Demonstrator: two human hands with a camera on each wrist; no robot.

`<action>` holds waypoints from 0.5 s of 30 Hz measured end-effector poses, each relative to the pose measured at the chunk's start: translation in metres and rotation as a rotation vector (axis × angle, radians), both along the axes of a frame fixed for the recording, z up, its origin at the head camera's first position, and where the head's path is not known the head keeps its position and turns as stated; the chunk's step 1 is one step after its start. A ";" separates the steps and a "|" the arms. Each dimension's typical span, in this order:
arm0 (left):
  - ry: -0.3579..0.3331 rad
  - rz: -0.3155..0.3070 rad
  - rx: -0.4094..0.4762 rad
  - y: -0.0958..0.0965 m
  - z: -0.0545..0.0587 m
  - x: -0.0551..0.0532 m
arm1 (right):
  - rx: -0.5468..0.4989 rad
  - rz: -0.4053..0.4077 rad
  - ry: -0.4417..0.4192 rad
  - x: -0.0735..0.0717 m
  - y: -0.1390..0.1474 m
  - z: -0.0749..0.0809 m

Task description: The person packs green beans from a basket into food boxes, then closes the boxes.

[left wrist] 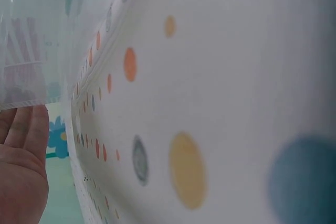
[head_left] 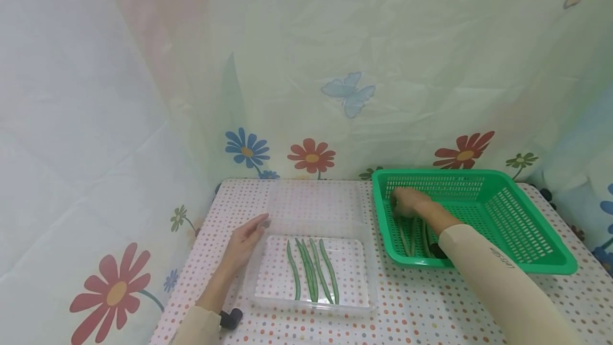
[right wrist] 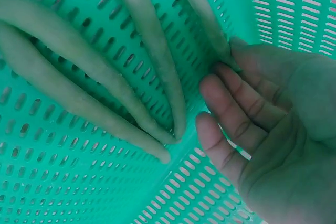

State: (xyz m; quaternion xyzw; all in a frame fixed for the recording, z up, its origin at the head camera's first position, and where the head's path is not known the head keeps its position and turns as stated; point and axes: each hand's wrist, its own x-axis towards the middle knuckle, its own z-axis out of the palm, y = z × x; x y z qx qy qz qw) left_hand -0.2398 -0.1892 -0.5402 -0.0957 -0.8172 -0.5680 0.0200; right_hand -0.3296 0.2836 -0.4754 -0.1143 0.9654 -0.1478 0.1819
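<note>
My left hand rests with fairly straight fingers at the left side of a clear plastic container. In the left wrist view, its fingers lie against the clear plastic. Several green beans lie lengthwise inside the container, roughly side by side. My right hand reaches into the far left corner of a green plastic basket. Between thumb and fingers it pinches the tip of a green bean. More beans lie on the basket floor beside that hand.
The container's clear lid lies folded back behind it. A dotted cloth covers the table. Behind stands a curtain printed with flowers and butterflies. Dark knobs from the wrist gear show beside the left wrist.
</note>
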 end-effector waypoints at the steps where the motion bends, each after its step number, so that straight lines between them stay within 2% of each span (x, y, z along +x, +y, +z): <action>1: 0.001 -0.002 0.003 0.000 0.000 0.000 | -0.010 -0.005 0.002 0.001 0.000 0.001; 8: 0.010 -0.005 0.003 0.000 0.001 -0.001 | -0.107 -0.012 0.001 0.003 0.003 0.008; 15: 0.004 0.002 0.008 0.000 0.000 0.000 | -0.170 0.017 0.083 0.001 0.002 0.016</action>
